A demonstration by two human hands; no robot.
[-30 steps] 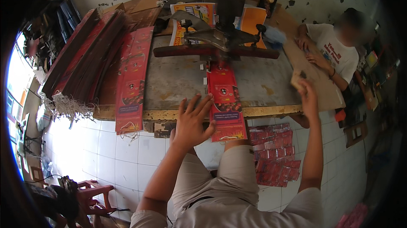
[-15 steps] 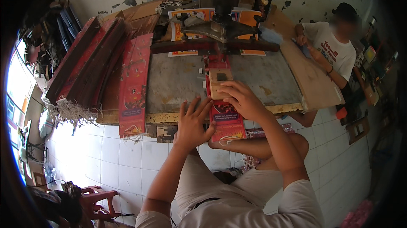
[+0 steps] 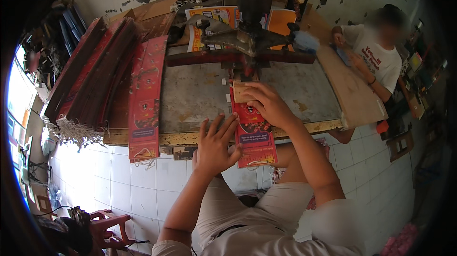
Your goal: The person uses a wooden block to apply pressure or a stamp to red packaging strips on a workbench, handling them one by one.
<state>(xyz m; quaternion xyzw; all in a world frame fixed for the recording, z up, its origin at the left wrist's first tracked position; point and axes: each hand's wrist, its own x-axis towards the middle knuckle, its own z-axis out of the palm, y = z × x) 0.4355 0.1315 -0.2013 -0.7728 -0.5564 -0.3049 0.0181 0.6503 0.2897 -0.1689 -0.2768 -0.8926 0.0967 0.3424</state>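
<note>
A long red printed card sheet (image 3: pixel 255 138) lies across the front edge of a worn metal work table (image 3: pixel 195 99), its near end hanging over the edge. My left hand (image 3: pixel 216 145) rests flat with fingers spread on the table edge, touching the sheet's left side. My right hand (image 3: pixel 266 104) presses down on the sheet's far end, fingers over a small tan block (image 3: pixel 240 92). Just beyond stands a dark red press arm (image 3: pixel 238 57).
Stacks of long red sheets (image 3: pixel 145 96) and dark boards (image 3: pixel 83 80) lie at the left. A wooden plank (image 3: pixel 350 89) runs along the right side. Another person in a white shirt (image 3: pixel 376 58) sits at the far right. White tiled floor lies below.
My right hand came in from the right side of the table and now presses on the far end of the red sheet. My left hand stayed at the table edge.
</note>
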